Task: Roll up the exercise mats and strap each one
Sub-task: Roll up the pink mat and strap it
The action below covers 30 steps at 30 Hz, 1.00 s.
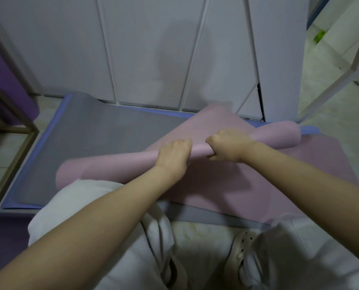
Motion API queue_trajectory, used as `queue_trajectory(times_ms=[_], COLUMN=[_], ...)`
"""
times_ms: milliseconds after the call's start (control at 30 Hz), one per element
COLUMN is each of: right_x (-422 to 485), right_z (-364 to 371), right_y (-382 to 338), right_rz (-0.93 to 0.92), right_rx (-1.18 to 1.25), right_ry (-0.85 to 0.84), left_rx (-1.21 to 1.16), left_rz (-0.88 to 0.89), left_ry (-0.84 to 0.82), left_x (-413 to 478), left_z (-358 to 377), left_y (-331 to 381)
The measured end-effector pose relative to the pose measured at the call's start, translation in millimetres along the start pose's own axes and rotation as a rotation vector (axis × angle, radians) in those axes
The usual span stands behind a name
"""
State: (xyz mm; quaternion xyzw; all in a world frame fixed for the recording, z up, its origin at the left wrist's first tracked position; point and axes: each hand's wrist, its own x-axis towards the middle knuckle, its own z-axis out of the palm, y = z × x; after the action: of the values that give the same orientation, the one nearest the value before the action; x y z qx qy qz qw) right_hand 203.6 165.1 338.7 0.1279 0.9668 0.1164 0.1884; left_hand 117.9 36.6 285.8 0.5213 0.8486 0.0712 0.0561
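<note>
The left hand (173,155) and right hand (228,146) are gripping the part-rolled pink mat (111,164) at its middle, slantwise on the grey mat (101,132), likely squeezing its 1 roll tight.

Indoor room set up for floor exercise — home or small studio, which cannot be told. Mats lie on a pale tiled floor (329,105): a grey mat (103,139) with a blue edge, a partly rolled pink mat (258,181) over it, a dark purple mat (2,237) at lower left. White panelled doors (149,59) close the far side; a rolled purple mat (4,84) rests in a metal-frame rack (17,147).
</note>
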Motion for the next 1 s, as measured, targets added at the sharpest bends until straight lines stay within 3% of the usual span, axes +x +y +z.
queue_trajectory(times_ms=[133, 200, 333, 467, 533, 667, 767, 900, 1000], right_x=[-7.8, -12.1, -20.4, -33.0, -32.9, -22.0, -14.1, -9.6, -10.6], right_z=[-6.1, -1.3, 15.4, 27.9, 28.3, 22.6, 15.2, 4.1, 2.7], right_y=[2.8, -0.4, -6.1, -5.2, -6.0, -5.4, 0.9, 12.0, 16.2], right_rz=[-0.032, -0.051, -0.063, -0.161, -0.118, 0.037, 0.078, 0.089, 0.065], right_rx=[-0.115, -0.137, -0.172, -0.052, -0.002, 0.077, 0.137, 0.193, 0.159], right_ry=[0.052, 0.17, 0.351, 0.269, 0.221, 0.114, 0.126, 0.088, 0.061], left_rx=[-0.197, -0.222, -0.404, -0.391, -0.313, 0.144, 0.285, 0.179, 0.014], left_rz=[-0.067, -0.082, -0.161, -0.096, -0.061, 0.062, 0.091, 0.031, -0.011], left_ry=[-0.036, -0.073, -0.349, -0.591, -0.471, 0.173, 0.441, 0.414, 0.117], left_x=[8.8, 13.3, 17.4, 16.1, 12.0, -1.6, 3.6, 9.1, 11.5], left_z=[4.4, 7.9, 6.3, 2.3, 5.5, 6.6, 4.9, 6.3, -3.6], left_y=[0.6, -1.0, -5.6, -5.7, -3.6, 0.9, -3.5, -14.1, -21.3])
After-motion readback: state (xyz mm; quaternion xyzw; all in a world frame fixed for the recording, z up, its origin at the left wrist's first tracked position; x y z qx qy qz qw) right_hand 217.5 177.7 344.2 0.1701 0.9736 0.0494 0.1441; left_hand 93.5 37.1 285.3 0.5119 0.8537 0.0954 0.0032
